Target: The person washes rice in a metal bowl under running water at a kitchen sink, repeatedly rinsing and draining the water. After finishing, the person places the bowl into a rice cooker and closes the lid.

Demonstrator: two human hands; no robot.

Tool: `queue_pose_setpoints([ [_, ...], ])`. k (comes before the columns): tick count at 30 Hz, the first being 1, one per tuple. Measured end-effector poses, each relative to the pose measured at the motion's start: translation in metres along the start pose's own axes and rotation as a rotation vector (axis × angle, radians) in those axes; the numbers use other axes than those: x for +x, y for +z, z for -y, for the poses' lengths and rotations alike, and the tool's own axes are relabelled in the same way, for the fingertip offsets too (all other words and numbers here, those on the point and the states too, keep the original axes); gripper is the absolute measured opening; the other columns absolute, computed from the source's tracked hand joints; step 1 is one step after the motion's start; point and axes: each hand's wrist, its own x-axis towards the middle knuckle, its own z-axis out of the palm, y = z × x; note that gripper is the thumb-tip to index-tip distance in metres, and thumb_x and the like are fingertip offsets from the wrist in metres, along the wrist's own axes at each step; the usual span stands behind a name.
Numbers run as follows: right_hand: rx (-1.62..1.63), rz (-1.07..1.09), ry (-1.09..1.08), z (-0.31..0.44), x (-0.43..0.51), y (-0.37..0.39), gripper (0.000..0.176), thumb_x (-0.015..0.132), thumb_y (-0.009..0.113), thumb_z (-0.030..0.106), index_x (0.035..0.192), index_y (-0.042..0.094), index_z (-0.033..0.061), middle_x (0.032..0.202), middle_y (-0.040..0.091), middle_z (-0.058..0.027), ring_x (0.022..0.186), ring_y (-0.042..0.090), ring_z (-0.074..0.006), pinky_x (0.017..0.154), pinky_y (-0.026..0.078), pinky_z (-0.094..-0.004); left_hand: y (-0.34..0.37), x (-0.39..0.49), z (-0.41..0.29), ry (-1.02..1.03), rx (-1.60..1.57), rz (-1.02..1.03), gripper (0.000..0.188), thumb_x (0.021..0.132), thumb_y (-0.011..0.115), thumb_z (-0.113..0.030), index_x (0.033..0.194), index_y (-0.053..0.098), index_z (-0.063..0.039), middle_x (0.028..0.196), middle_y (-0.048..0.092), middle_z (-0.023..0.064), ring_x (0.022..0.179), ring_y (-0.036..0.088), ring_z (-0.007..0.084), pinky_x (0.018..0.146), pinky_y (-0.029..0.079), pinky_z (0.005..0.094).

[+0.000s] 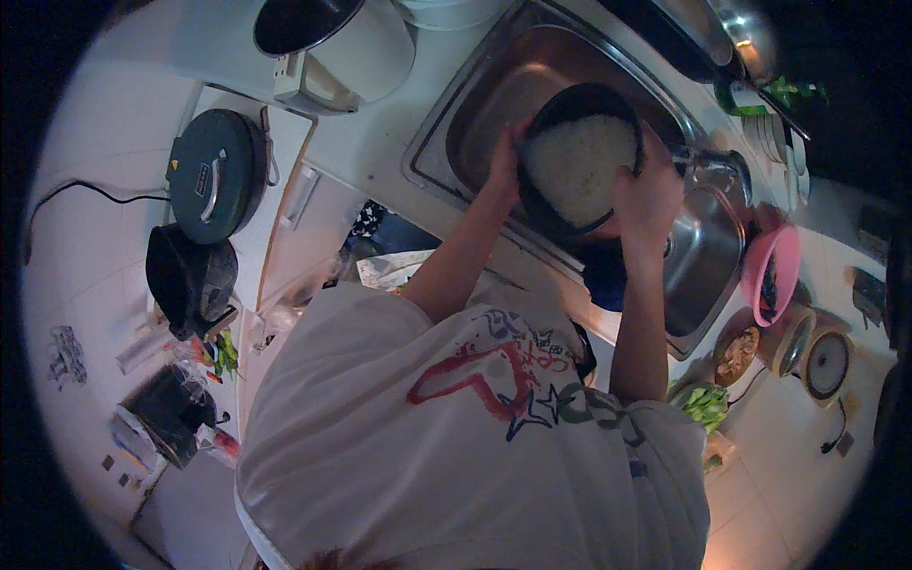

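Over the steel double-bowl sink (491,135) I hold a dark round pot (536,196) that contains pale, wet-looking grains, probably rice (586,167). My left hand (507,167) grips its left side. On the right side, my right hand (652,189) has hold of the rim, with the thumb at the inner edge near the grains. The pot is tilted, so its opening faces up towards me. Its underside is hidden, and so are most of my left fingers. The smaller sink bowl (705,249) lies to the right, beyond my right wrist.
A white appliance with a dark open top (370,53) stands left of the sink. Farther left are a dark green round lidded appliance (214,177) and a black container (187,278). A pink bowl (780,274), a dish of food (737,355) and leafy greens (702,406) line the right counter.
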Motion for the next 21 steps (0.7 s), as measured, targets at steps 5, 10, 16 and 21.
queue_pose_setpoints([
  [5,0.05,0.081,0.177,-0.029,-0.017,0.001,0.049,0.067,0.057,0.006,0.116,0.051,0.0027,0.095,0.061,-0.0222,0.086,0.06,-0.0391,0.075,0.048,-0.0415,-0.022,0.014,0.005,0.024,-0.022,-0.011,0.056,0.092,0.026,-0.051,0.125,0.045,-0.01,0.127,0.046,0.0082,0.116,0.043,0.0258,0.1,0.032,0.0414],
  [10,0.142,0.042,0.332,-0.074,-0.041,0.025,0.048,0.071,0.057,0.008,0.119,0.05,0.0038,0.097,0.061,-0.022,0.088,0.061,-0.0359,0.079,0.047,-0.0393,-0.046,0.036,0.012,-0.034,-0.132,-0.131,0.054,0.093,0.026,-0.049,0.113,0.051,-0.007,0.116,0.053,0.0092,0.11,0.047,0.0242,0.098,0.035,0.0408],
  [16,0.547,-0.054,0.447,-0.118,-0.052,0.058,0.046,0.07,0.058,0.006,0.116,0.054,0.0036,0.098,0.063,-0.0191,0.092,0.062,-0.0296,0.081,0.046,-0.0357,-0.039,0.044,0.0,0.114,-0.143,-0.572,0.044,0.091,0.04,-0.045,0.111,0.051,-0.007,0.11,0.055,0.0078,0.097,0.055,0.0233,0.08,0.048,0.0368],
  [21,0.298,-0.044,0.379,-0.124,-0.053,0.067,0.045,0.069,0.059,0.007,0.113,0.055,0.0049,0.095,0.063,-0.0198,0.09,0.061,-0.0322,0.079,0.047,-0.038,-0.015,0.049,-0.012,0.359,0.711,-0.066,0.023,0.088,0.045,-0.028,0.091,0.056,-0.008,0.077,0.055,0.0056,0.067,0.057,0.0216,0.06,0.049,0.0362],
])
